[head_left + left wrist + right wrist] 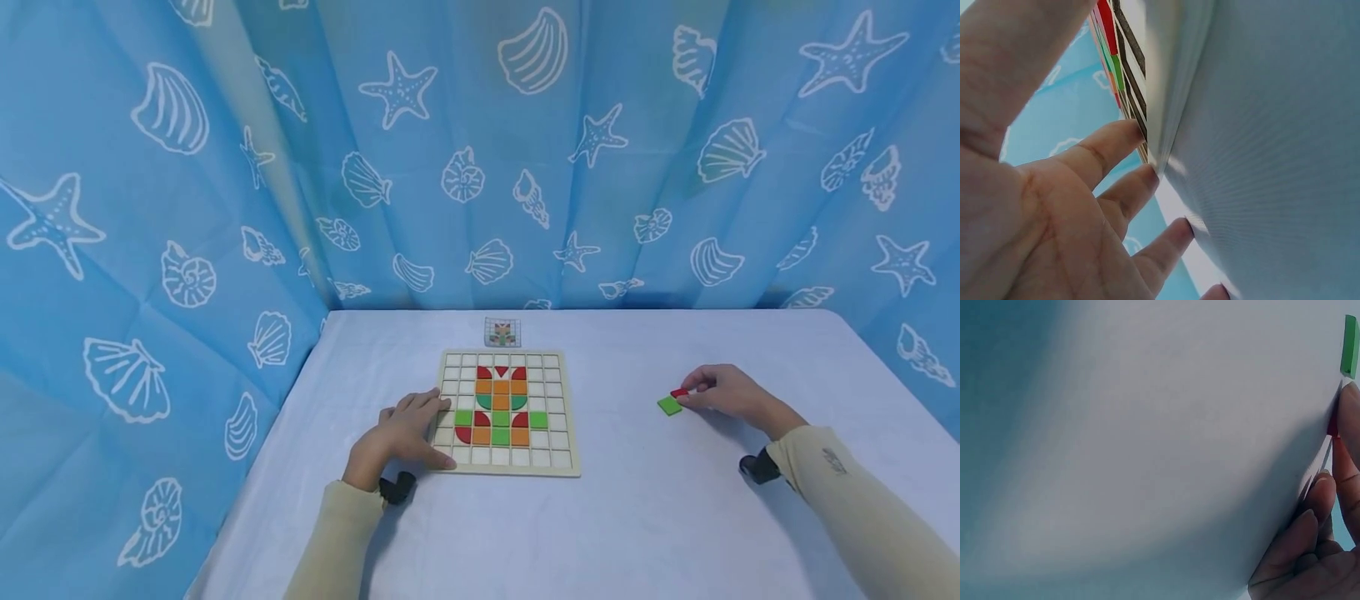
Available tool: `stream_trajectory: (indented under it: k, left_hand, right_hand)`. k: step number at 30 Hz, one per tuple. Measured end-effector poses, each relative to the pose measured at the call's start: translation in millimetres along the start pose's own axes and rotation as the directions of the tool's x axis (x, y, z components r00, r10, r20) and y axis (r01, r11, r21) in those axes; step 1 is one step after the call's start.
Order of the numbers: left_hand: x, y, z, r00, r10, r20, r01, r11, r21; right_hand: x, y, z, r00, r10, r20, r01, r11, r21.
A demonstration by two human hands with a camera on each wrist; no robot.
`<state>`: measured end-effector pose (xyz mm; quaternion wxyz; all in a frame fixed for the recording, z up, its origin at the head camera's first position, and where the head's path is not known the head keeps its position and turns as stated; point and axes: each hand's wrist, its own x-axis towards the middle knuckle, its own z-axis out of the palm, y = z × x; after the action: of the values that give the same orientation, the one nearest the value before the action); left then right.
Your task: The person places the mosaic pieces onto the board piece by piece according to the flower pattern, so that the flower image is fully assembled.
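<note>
In the head view, a square wooden grid board (572, 467) lies on the white tabletop, with red, orange and green pieces forming a flower-like pattern on it. My left hand (408, 429) rests along its left side, fingers spread and thumb at the lower-left corner. The left wrist view has fingertips (1147, 175) right at the board's edge. Well to the right, my right hand (731, 393) pinches a small red tile (678, 392) between thumb and fingertips, low over the cloth. Just beside it lies a light green square tile (670, 407), also visible in the right wrist view.
A small pattern card (502, 332) lies just behind the board, showing a similar flower design. Blue curtains (450, 225) with white shells and starfish hang behind and to the left of the white-covered table (622, 525).
</note>
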<state>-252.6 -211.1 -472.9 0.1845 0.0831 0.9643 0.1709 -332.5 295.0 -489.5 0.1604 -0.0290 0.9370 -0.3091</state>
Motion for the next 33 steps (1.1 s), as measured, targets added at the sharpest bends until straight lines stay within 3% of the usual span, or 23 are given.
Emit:
stream_trajectory:
  k: [5,11,18,23,33]
  left_hand:
    - [-1.4,1.2,-1.4,1.0,0.0,-0.001,0.0,1.0,0.006]
    - [-2.1,1.0,-1.6,1.0,0.014,0.005,-0.014,1.0,0.0]
    - [-0.8,1.1,-2.8,1.0,0.024,-0.001,-0.024,1.0,-0.003]
    - [1.3,0.1,-2.4,0.999,0.036,-0.002,-0.036,0.999,0.016]
    - [-1.7,-0.3,-1.2,1.0,0.018,-0.007,-0.018,1.0,0.008]
  right_hand:
    - [1.1,-0.9,-0.1,1.0,0.02,0.006,-0.02,1.0,0.009]
    - [0.4,-0.4,-1.9,0.995,0.081,-0.059,-0.081,0.997,0.009]
    - [3.6,-7.1,-1.6,0.992,0.03,-0.12,-0.03,1.0,-0.004]
    - [1.0,-30.5,6.2,0.99,-0.023,-0.142,0.026,0.999,0.023]
    - [10.2,-95.9,43.2,0.994,-0.08,-0.075,0.092,0.978,0.188]
